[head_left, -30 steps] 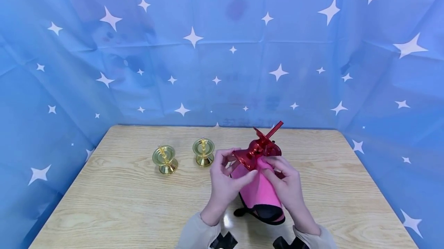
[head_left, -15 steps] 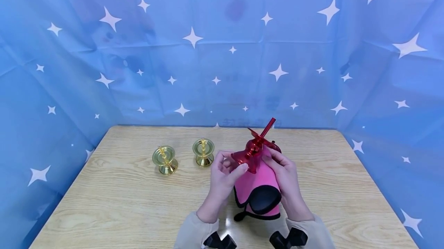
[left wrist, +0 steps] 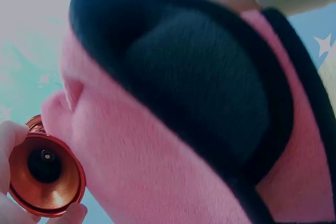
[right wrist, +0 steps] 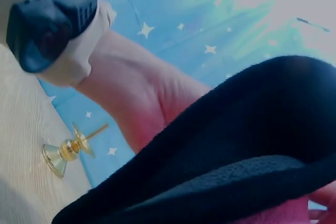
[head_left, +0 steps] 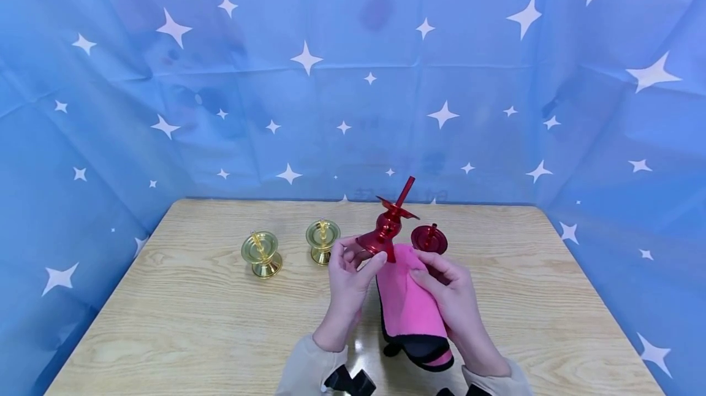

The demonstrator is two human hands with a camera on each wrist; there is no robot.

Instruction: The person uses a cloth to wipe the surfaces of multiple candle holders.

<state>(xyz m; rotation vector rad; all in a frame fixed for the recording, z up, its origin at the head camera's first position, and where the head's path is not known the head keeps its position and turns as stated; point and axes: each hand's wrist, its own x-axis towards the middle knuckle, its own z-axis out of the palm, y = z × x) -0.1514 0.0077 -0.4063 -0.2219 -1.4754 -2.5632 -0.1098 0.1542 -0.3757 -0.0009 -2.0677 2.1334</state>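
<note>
My left hand (head_left: 347, 285) pinches the flared base of a shiny red candle holder (head_left: 388, 224), which is tilted with its stem pointing up and right. In the left wrist view the hollow underside of the candle holder (left wrist: 60, 195) shows between fingers and thumb. My right hand (head_left: 458, 292) pinches a pink cloth (head_left: 410, 307) with black edging and a dark inner side. Its upper end lies right at the candle holder's base, while the rest hangs down in a fold. The cloth's black edge (right wrist: 173, 156) hides most of the right fingers in the right wrist view.
Behind my right hand stands a second red candle holder (head_left: 430, 238). Two gold candle holders stand to the left, one nearer (head_left: 265, 255) and one farther back (head_left: 322, 239). Beneath is a wood-grain table (head_left: 193, 322), with a blue star-patterned curtain (head_left: 248, 95) around it.
The held red candle holder has shifted left and up, uncovering the red one behind it. The cloth moved up over its body, then back down to its base, with its lower edge swinging.
</note>
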